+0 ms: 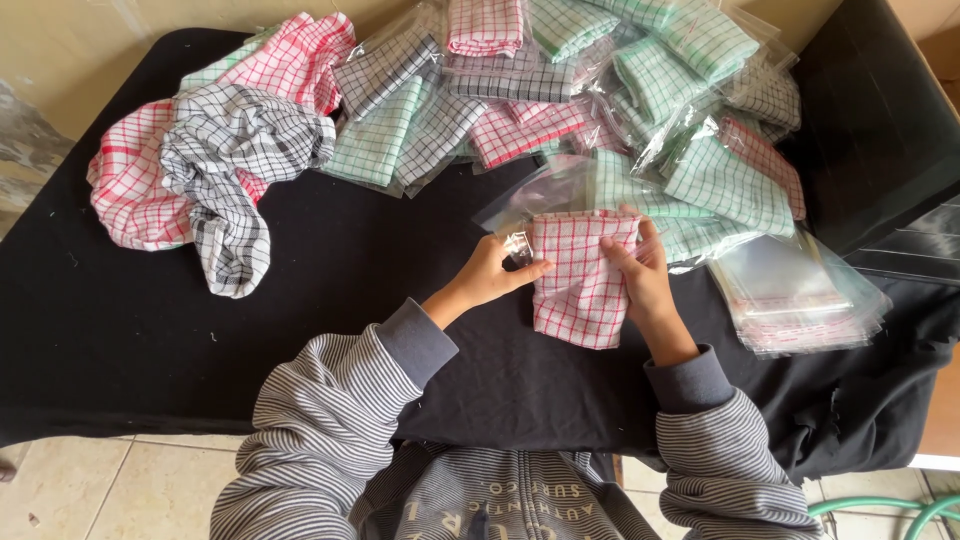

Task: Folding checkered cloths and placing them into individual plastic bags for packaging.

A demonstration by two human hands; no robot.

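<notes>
A folded red-and-white checked cloth (580, 285) lies on the black table cover (330, 290), its top end entering a clear plastic bag (540, 195). My left hand (490, 272) pinches the bag's open edge at the cloth's left corner. My right hand (645, 280) grips the cloth's right side, fingers on its upper edge. Both sleeves are grey striped.
Bagged checked cloths (560, 80) in green, red and grey are heaped at the back. Loose unfolded cloths (215, 150) lie at the back left. A stack of empty clear bags (800, 295) sits right of my hands. Tiled floor shows below the table edge.
</notes>
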